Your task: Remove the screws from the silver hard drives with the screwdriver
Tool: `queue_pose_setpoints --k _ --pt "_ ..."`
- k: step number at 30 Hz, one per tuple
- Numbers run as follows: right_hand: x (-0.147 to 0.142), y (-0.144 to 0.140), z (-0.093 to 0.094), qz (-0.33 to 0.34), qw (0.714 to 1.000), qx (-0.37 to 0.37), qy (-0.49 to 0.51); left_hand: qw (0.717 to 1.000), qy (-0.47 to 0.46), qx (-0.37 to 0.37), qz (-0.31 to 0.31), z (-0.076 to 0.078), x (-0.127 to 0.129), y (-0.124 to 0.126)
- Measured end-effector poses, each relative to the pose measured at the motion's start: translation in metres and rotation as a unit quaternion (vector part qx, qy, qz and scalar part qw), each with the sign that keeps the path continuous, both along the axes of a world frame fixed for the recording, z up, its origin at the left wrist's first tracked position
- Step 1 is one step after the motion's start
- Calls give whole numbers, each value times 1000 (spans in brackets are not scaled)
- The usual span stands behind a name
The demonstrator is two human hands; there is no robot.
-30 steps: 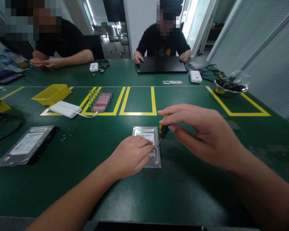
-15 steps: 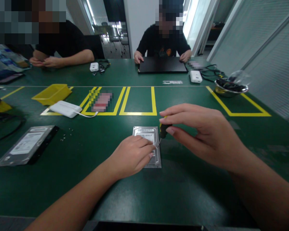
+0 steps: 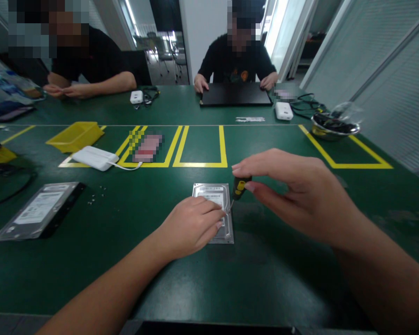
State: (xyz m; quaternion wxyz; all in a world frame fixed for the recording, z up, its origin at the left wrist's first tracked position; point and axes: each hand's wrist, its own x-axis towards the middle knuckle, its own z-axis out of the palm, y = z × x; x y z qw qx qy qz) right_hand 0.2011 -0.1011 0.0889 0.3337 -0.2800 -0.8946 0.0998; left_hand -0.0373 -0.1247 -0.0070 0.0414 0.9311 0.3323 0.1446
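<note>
A small silver hard drive (image 3: 212, 188) with a white label lies flat on the green table. My left hand (image 3: 195, 225) covers much of it, fingers curled over the top and pressing it down near the right edge. Between the thumb and index finger of my right hand (image 3: 296, 195) is a short black and yellow screwdriver (image 3: 239, 187). It leans slightly, and its thin shaft reaches down to the drive's right edge beside my left fingertips. Exactly where the tip sits is hidden.
A larger hard drive (image 3: 42, 209) lies at the left, with several tiny screws (image 3: 94, 197) near it. Farther back are a yellow bin (image 3: 75, 136), a white power bank (image 3: 95, 158) and a metal bowl (image 3: 335, 128). Across the table a person holds a black panel (image 3: 235, 94).
The screwdriver handle has turned between my right fingers, so its yellow marking now faces me. My right index finger has shifted over the handle's top. My left hand has stayed put.
</note>
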Motion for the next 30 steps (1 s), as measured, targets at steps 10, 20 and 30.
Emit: queue_pose_setpoints --k 10,20,30 --pt "1 -1 3 21 1000 -20 -7 1000 -5 3 -1 -1 -1 0" --pt "-3 0 1 -24 999 26 -24 1000 1 2 0 -1 -1 0" --pt "-16 -3 -14 -107 990 93 2 1000 -5 4 2 0 0 0"
